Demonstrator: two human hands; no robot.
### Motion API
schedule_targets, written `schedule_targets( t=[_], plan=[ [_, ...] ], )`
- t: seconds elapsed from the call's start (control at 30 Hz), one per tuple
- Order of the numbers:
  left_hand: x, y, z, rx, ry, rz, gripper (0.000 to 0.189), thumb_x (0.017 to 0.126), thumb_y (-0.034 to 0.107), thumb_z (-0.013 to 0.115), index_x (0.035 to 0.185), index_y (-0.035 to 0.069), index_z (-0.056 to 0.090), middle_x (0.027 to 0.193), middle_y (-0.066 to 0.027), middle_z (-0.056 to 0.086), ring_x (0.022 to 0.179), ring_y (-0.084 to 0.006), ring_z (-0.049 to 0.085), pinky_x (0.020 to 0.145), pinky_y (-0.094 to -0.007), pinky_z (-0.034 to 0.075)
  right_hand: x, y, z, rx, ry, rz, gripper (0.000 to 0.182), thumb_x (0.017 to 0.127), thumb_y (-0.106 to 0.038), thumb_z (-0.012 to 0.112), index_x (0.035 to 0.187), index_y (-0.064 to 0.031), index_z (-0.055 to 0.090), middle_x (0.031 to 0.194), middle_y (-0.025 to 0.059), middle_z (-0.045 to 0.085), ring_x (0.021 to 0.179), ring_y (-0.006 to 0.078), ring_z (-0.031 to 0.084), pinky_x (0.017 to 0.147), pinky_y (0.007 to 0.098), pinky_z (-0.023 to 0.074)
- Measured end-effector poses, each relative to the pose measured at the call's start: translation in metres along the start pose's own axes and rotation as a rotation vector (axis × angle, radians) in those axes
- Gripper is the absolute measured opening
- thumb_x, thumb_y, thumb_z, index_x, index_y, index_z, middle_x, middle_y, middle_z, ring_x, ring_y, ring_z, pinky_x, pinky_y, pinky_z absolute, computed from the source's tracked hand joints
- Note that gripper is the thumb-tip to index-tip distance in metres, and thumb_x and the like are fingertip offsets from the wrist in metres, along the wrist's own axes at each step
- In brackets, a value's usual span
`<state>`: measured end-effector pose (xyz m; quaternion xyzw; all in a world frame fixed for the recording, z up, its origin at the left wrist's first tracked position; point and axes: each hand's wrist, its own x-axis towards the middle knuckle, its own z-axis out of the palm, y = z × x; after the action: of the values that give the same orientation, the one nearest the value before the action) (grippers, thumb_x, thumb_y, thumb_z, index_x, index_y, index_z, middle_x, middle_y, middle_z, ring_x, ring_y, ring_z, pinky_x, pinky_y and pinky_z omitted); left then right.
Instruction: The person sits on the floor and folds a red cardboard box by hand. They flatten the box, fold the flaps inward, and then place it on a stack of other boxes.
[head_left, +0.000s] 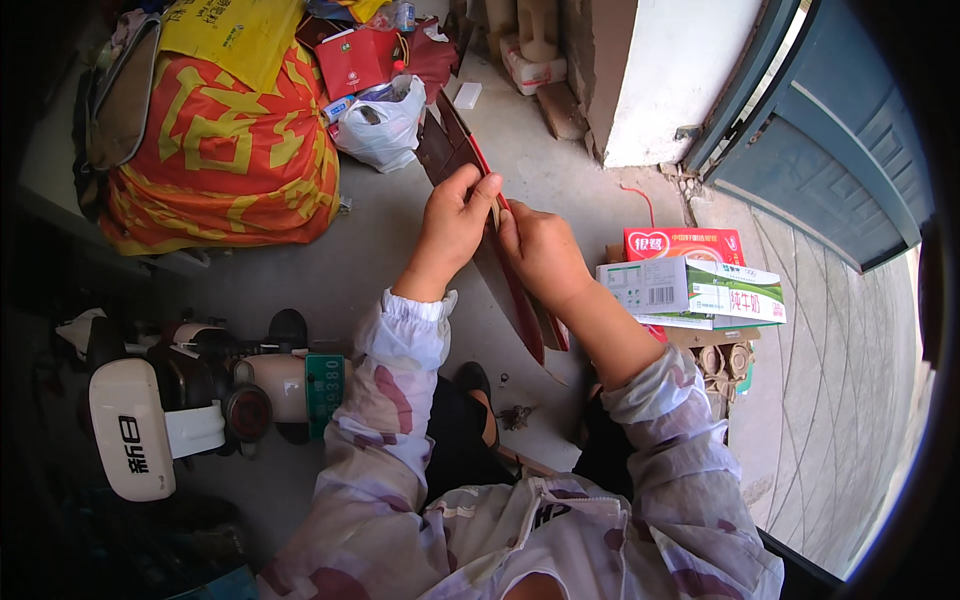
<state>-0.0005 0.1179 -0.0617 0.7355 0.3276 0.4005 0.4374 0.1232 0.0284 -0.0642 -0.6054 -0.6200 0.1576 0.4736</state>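
Between my hands runs a long dark-red sheet, apparently cardboard (516, 289), seen almost edge-on and sloping from upper left to lower right. My left hand (456, 217) grips its upper edge, thumb against the bright red rim. Just below and to the right, my right hand (541, 247) pinches the same edge, with the thumb close to the left one. The far part of the sheet shows a darker brown inner face with folds. Its lower end hangs pointed over the floor in front of my legs. The fingers behind the sheet are partly hidden.
Flattened cartons and a milk box (690, 292) are stacked at right. A full orange-red cloth bundle (225, 157), a white plastic bag (382, 124) and a red paper box (356, 60) stand upper left. An electric scooter (255, 382) is parked left; a blue metal door (825, 142) hangs at right.
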Motion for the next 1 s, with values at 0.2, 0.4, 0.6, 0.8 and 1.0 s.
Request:
schedule_targets(
  t=[0.2, 0.4, 0.6, 0.8, 1.0],
  plan=[
    [-0.008, 0.004, 0.004, -0.120, 0.040, 0.007, 0.035, 0.102, 0.025, 0.051, 0.075, 0.004, 0.047, 0.062, 0.0014, 0.043, 0.060, -0.0061, 0.040, 0.053, -0.0272, 0.036, 0.000, -0.005, -0.002, 0.029, -0.020, 0.029, 0.022, 0.095, -0.019, 0.050, 0.089, -0.0013, 0.062, 0.074, 0.0258, 0.062, 0.070, 0.0454, 0.061, 0.068, 0.0515, 0.0494],
    [-0.015, 0.012, 0.008, -0.154, 0.172, 0.086, 0.035, 0.103, 0.025, 0.049, 0.074, 0.004, 0.049, 0.062, 0.0015, 0.049, 0.058, -0.0057, 0.045, 0.054, -0.0251, 0.039, 0.002, -0.011, -0.003, 0.062, -0.042, 0.044, 0.023, 0.095, -0.019, 0.050, 0.093, -0.0006, 0.063, 0.076, 0.0266, 0.062, 0.072, 0.0462, 0.060, 0.067, 0.0500, 0.0490],
    [-0.021, 0.020, 0.016, -0.158, 0.268, 0.097, 0.035, 0.102, 0.024, 0.051, 0.072, 0.005, 0.049, 0.062, 0.0010, 0.052, 0.057, -0.0052, 0.047, 0.052, -0.0242, 0.040, 0.002, -0.013, -0.013, 0.171, -0.066, 0.072, 0.028, 0.097, -0.020, 0.049, 0.093, 0.0018, 0.065, 0.075, 0.0275, 0.061, 0.071, 0.0449, 0.059, 0.067, 0.0446, 0.0486],
    [-0.017, 0.015, 0.009, -0.150, 0.193, 0.057, 0.033, 0.101, 0.021, 0.052, 0.073, 0.005, 0.049, 0.062, 0.0008, 0.053, 0.055, -0.0051, 0.048, 0.050, -0.0243, 0.042, 0.005, 0.001, -0.012, 0.265, -0.156, 0.161, 0.035, 0.100, -0.027, 0.049, 0.097, 0.0028, 0.066, 0.075, 0.0237, 0.064, 0.068, 0.0360, 0.060, 0.069, 0.0391, 0.0491],
    [-0.030, 0.009, 0.007, -0.008, 0.037, 0.015, 0.024, 0.097, 0.015, 0.056, 0.079, 0.000, 0.050, 0.059, -0.0076, 0.051, 0.056, -0.0093, 0.053, 0.051, -0.0292, 0.044, 0.023, 0.014, -0.007, 0.486, -0.209, 0.184, 0.052, 0.097, -0.046, 0.056, 0.108, 0.0037, 0.064, 0.095, 0.0120, 0.067, 0.081, 0.0180, 0.063, 0.072, 0.0335, 0.0533]
  ],
)
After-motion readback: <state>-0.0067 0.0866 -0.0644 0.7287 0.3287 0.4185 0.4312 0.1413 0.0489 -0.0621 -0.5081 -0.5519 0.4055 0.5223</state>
